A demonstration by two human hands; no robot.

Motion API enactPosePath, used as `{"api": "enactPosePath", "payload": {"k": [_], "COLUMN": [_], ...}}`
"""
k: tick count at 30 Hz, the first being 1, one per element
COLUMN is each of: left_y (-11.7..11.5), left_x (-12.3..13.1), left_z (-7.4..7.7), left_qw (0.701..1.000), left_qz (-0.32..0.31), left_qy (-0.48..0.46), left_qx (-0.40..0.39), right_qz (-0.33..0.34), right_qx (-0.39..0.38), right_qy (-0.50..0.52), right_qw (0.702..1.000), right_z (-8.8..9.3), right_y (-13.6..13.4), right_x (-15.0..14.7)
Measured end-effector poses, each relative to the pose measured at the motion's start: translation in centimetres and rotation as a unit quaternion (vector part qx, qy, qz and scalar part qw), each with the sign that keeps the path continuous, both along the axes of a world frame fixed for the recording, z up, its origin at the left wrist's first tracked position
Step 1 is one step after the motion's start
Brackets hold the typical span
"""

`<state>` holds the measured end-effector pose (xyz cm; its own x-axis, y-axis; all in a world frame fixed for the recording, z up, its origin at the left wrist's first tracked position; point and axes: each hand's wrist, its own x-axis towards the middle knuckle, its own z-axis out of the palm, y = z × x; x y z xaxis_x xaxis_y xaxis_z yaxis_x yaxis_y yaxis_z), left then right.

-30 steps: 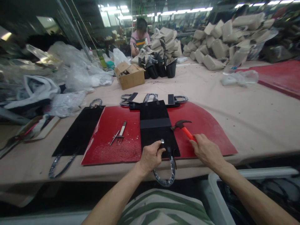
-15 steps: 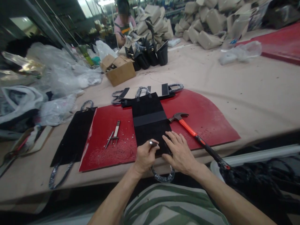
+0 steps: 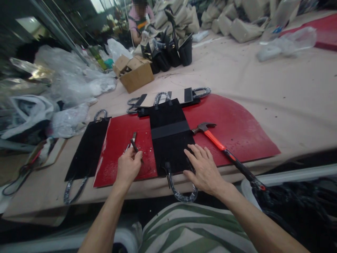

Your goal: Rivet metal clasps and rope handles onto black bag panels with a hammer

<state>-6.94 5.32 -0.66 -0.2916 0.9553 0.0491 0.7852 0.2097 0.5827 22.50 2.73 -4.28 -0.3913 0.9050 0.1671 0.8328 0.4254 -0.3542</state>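
A black fabric bag panel (image 3: pixel 170 140) lies on a red board (image 3: pixel 231 126) in front of me, its wrapped handle (image 3: pixel 181 191) hanging over the table edge. My right hand (image 3: pixel 204 168) lies flat with spread fingers on the panel's near right corner. My left hand (image 3: pixel 128 167) is closed on a small dark metal punch tool (image 3: pixel 133 144), over the red board left of the panel. A hammer (image 3: pixel 221 146) with an orange and black handle rests on the board to the right of the panel.
A second black panel (image 3: pixel 88 147) lies left of the board. More handle pieces (image 3: pixel 168 98) sit behind it. A cardboard box (image 3: pixel 135 72), black bags (image 3: pixel 171 52), plastic wrap (image 3: pixel 68 80) and beige bags (image 3: pixel 237 21) fill the table beyond. Another person sits at the far end.
My left hand left the panel's near edge and moved left to the metal tool on the red board, taking hold of it. My right hand let go of the hammer and settled on the panel.
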Motion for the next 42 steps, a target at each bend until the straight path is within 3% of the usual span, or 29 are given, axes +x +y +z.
{"api": "enactPosePath", "payload": {"k": [4, 8, 12, 17, 23, 32, 42], "left_y": [0.1, -0.2, 0.2, 2.1, 4.7, 7.0, 6.7], "left_x": [-0.9, 0.0, -0.5, -4.7, -8.4, -7.9, -8.1], "left_z": [0.4, 1.0, 1.6, 2.7, 2.4, 1.2, 1.1], "left_qw": [0.973, 0.948, 0.956, 0.969, 0.976, 0.969, 0.947], "left_qz": [0.019, -0.016, -0.008, 0.055, 0.032, 0.031, 0.027], "left_qy": [0.191, 0.278, 0.266, 0.213, 0.154, 0.172, 0.24], "left_qx": [-0.126, -0.152, -0.122, -0.109, -0.148, -0.173, -0.21], "right_qz": [0.001, 0.009, 0.013, 0.023, 0.023, 0.022, 0.012], "right_qx": [0.012, 0.044, 0.093, 0.14, 0.155, 0.117, 0.062], "right_qy": [-0.005, -0.003, -0.002, -0.012, -0.025, -0.016, -0.02], "right_qw": [1.0, 0.999, 0.996, 0.99, 0.987, 0.993, 0.998], "right_z": [-0.2, -0.7, -1.7, -2.3, -2.3, -2.1, -1.1], "right_y": [0.1, 0.3, 0.9, 1.2, 1.3, 1.4, 0.8], "right_x": [0.0, 0.1, 0.2, 0.3, 0.3, 0.2, -0.1]}}
